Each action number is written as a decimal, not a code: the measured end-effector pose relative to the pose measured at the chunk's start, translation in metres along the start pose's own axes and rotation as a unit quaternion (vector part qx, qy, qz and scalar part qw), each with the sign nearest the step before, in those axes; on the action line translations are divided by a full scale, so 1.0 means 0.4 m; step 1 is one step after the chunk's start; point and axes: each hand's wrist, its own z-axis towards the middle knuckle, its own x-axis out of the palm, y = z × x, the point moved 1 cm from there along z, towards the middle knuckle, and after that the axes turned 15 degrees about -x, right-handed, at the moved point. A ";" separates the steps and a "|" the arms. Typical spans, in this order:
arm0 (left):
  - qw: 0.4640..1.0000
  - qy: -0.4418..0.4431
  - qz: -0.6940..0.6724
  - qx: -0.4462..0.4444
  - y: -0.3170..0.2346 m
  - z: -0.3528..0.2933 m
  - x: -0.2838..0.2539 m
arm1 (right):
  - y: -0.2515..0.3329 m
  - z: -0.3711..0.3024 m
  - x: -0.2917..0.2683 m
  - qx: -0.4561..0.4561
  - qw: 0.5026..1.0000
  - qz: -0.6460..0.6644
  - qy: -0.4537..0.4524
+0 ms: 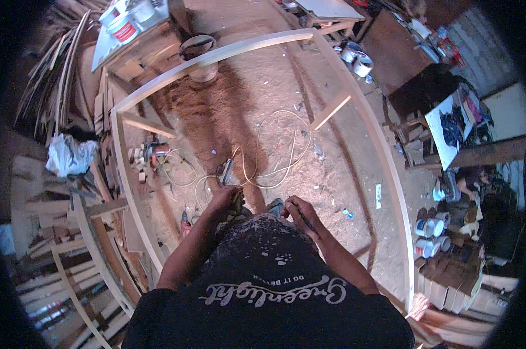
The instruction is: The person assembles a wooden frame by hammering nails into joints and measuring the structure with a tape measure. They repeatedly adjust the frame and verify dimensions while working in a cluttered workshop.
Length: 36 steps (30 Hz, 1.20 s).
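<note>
I stand inside a large pale wooden frame [245, 44] whose rails run around me. My left hand [227, 198] is closed in front of my dark shirt. A narrow grey tool [226, 173] points away from its fingers, and its exact kind does not show. Close to the shirt's hem, my right hand [299, 210] is curled into a fist. Anything inside that fist is hidden. A patch of blue-grey cloth [276, 206] shows beside it. Beyond my hands, a pale cable [283, 173] lies in loops on the dusty floor.
A red power tool [158, 149] rests on the floor inside the frame's left side. Near the far rail stands a bucket [203, 71]. Timber offcuts [65, 87] pile up at left. Several paint tins [429, 228] and a white-topped table [443, 136] are at right.
</note>
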 end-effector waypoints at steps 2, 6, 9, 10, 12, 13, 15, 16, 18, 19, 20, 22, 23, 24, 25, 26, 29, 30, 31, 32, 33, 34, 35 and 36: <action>0.999 0.011 0.007 0.052 -0.005 0.020 0.048 | 0.001 -0.009 0.045 -0.013 0.998 -0.061 -0.015; 0.988 0.066 0.067 0.120 -0.016 0.051 0.088 | -0.095 0.005 0.150 -0.049 0.983 -0.173 -0.025; 0.986 0.111 0.089 0.083 -0.039 0.003 0.092 | -0.091 0.033 0.200 -0.076 0.981 -0.167 -0.062; 0.986 0.116 0.099 0.062 -0.049 -0.014 0.084 | -0.097 0.052 0.214 -0.038 0.990 -0.109 -0.085; 0.988 0.125 0.085 0.021 -0.062 -0.008 0.040 | -0.100 0.094 0.247 0.032 0.991 0.015 -0.131; 0.989 0.122 0.080 0.010 -0.061 0.007 0.013 | -0.041 0.110 0.281 -0.046 0.982 0.102 -0.154; 0.990 0.124 0.067 0.027 -0.083 -0.053 0.059 | -0.047 0.114 0.318 -0.030 0.983 -0.006 -0.179; 0.988 0.138 0.049 0.041 -0.089 -0.052 0.043 | -0.044 0.128 0.341 -0.022 0.981 -0.060 -0.183; 0.983 0.173 0.008 0.060 -0.072 -0.022 0.001 | 0.007 0.140 0.376 -0.012 0.986 -0.083 -0.145; 0.983 0.179 -0.014 0.031 -0.066 0.000 -0.017 | 0.031 0.140 0.383 -0.032 0.981 -0.120 -0.150; 0.979 0.205 -0.017 -0.004 -0.062 -0.002 -0.014 | 0.048 0.137 0.388 -0.054 0.975 -0.156 -0.152; 0.965 0.250 -0.025 -0.072 -0.056 -0.009 -0.021 | 0.048 0.116 0.397 -0.055 0.974 -0.125 -0.181; 0.949 0.305 0.012 -0.075 -0.052 -0.006 -0.039 | 0.031 0.105 0.406 -0.082 0.975 -0.082 -0.192; 0.954 0.290 0.022 -0.072 -0.046 0.007 -0.046 | 0.005 0.091 0.413 -0.109 0.973 -0.039 -0.201; 0.958 0.275 0.031 -0.073 -0.029 0.021 -0.044 | -0.095 0.075 0.420 -0.089 0.967 -0.096 -0.218; 0.964 0.256 0.035 -0.065 -0.026 0.003 -0.035 | -0.084 0.068 0.423 -0.107 0.964 -0.100 -0.224; 0.964 0.198 0.166 0.067 -0.025 -0.033 -0.005 | -0.016 0.052 0.429 -0.084 0.954 -0.172 -0.232; 0.964 0.183 0.178 0.068 -0.030 -0.035 0.010 | 0.016 0.042 0.429 -0.043 0.958 -0.151 -0.240; 0.965 0.169 0.191 0.067 -0.034 -0.034 0.027 | 0.062 0.028 0.425 -0.001 0.960 -0.130 -0.250; 0.960 0.165 0.198 0.109 -0.029 -0.012 0.023 | 0.083 0.024 0.423 0.039 0.960 -0.108 -0.255; 0.953 0.161 0.206 0.151 -0.025 0.010 0.018 | 0.073 0.020 0.422 0.022 0.958 -0.133 -0.255; 0.945 0.163 0.219 0.180 -0.008 0.036 0.022 | 0.046 -0.005 0.427 0.018 0.952 -0.156 -0.264; 0.959 0.128 0.195 0.161 0.005 0.024 0.030 | 0.042 -0.018 0.434 0.014 0.946 -0.177 -0.272; 0.967 0.119 0.182 0.135 -0.004 0.016 0.028 | 0.043 -0.031 0.438 0.026 0.947 -0.175 -0.267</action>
